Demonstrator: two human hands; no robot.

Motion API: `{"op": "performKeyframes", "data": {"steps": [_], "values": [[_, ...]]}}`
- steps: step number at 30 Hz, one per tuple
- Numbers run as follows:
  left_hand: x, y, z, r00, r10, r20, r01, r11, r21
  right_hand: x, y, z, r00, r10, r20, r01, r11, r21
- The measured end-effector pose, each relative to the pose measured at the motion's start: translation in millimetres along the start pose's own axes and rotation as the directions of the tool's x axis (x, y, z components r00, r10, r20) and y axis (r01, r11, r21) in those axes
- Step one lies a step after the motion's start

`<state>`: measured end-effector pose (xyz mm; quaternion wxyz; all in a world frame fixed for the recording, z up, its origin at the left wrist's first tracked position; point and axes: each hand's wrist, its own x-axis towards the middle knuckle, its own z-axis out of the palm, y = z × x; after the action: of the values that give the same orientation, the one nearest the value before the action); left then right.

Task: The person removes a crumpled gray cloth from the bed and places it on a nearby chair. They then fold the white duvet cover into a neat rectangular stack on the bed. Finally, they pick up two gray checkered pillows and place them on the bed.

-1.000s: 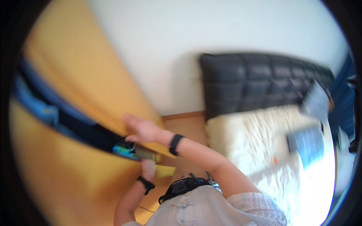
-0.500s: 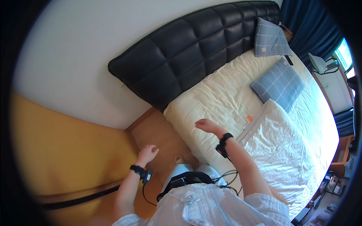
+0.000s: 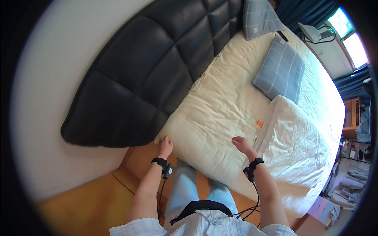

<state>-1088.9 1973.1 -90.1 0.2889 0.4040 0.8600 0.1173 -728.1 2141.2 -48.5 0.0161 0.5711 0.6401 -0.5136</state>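
Observation:
My left hand [image 3: 165, 147] is beside the near corner of the bed, below the headboard. Its fingers are loosely bent and slightly apart, with nothing seen in them. Over the cream bed sheet [image 3: 212, 118] hangs my right hand [image 3: 241, 144], left of the folded quilt [image 3: 293, 143]. Its fingers curl together and no object shows in them; their undersides are hidden. A small orange tag [image 3: 259, 124] lies by the quilt's folded edge. Farther off on the bed lies a blue-grey checked pillow [image 3: 281, 70]. A second checked pillow [image 3: 260, 19] leans at the headboard's far end.
A black padded headboard [image 3: 138, 74] runs along the white wall. Past the bed's far side stands a chair [image 3: 317, 33] near dark blue curtains [image 3: 301, 11]. Shelves [image 3: 351, 118] and a box [image 3: 323, 210] are at the right. A dark handheld object [image 3: 282, 36] lies beyond the pillows.
My view has moved closer to the headboard and bed corner. My left hand has come up to the corner, and my right hand now hangs nearer the quilt's folded edge.

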Motion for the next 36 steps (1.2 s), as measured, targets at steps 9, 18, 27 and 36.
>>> {"op": "performKeyframes", "data": {"steps": [9,18,27,36], "values": [[71,-78,37,0.987,-0.105,0.125,0.140,0.939,-0.314,82,-92,163,0.998,-0.019,-0.064,-0.005,0.932,-0.363],[94,-173,102,0.995,-0.084,-0.056,0.089,0.991,0.102,99,-95,199,0.986,0.140,0.095,-0.057,0.802,-0.595],[61,-147,83,0.826,-0.506,0.250,0.507,0.471,-0.722,97,-103,201,0.998,0.069,-0.001,-0.059,0.854,-0.517],[36,-128,64,0.762,-0.573,0.301,0.437,0.111,-0.893,142,-151,209,0.975,-0.173,-0.141,0.151,0.977,-0.153]]}}
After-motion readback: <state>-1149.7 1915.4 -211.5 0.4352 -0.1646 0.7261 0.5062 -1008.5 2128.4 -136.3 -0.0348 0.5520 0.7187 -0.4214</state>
